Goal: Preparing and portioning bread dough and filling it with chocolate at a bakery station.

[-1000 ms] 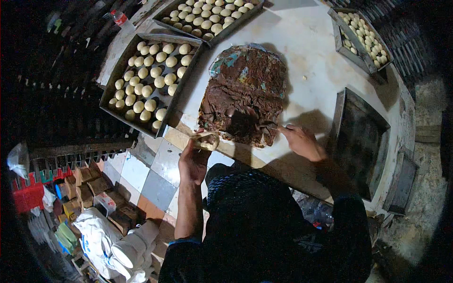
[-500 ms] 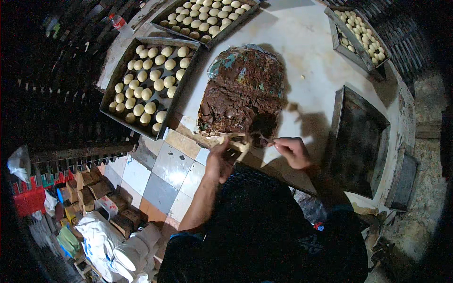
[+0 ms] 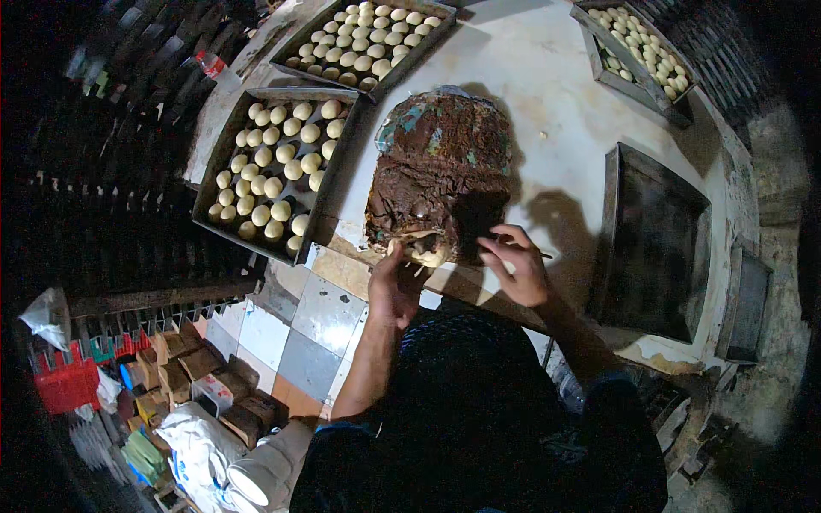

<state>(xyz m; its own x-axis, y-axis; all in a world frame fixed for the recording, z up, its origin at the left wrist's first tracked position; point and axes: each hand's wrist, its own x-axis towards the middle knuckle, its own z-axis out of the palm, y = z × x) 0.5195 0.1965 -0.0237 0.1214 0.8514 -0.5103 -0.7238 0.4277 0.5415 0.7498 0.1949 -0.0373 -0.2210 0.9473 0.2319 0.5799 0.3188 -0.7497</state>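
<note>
In my left hand (image 3: 393, 292) is a pale piece of dough (image 3: 434, 256), cupped open with dark filling showing inside it. The thumb presses on its near left rim, and some of the fingers are hidden under it. Just to the right, my right hand (image 3: 518, 267) is half curled, with a thin dark stick-like tool (image 3: 547, 255) held in it; its tip cannot be made out. Beyond both hands a large slab of dark brown, chocolate-like paste (image 3: 436, 175) lies on the worktop, with bits of bluish wrapping along its far part.
Left of the slab stands a metal tray (image 3: 318, 209) of pale dough balls; a second such tray (image 3: 395, 75) is behind it. Another loaded tray (image 3: 629, 73) sits far right. A dark tray (image 3: 614, 231) lies on the pale worktop (image 3: 556, 103) at right.
My right hand has loosened from its pinch and lifted its fingers, the tool now pointing back past the hand. The dough in my left hand is now cupped around dark filling.
</note>
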